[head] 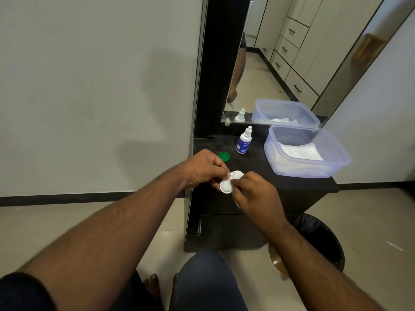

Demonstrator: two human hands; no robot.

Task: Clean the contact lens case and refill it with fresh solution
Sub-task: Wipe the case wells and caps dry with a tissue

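Note:
A white contact lens case with two round wells is held above the front of the black counter. My left hand pinches its left side. My right hand grips its right side, with something white, perhaps a tissue, showing under the palm. A green cap lies on the counter behind my left hand. Farther back stands a small white solution bottle with a blue label and its cap on.
A clear plastic tub holding white tissues sits at the counter's right. A mirror rises behind the counter. A black-lined bin stands on the floor at the right, beside the cabinet. My knee is below.

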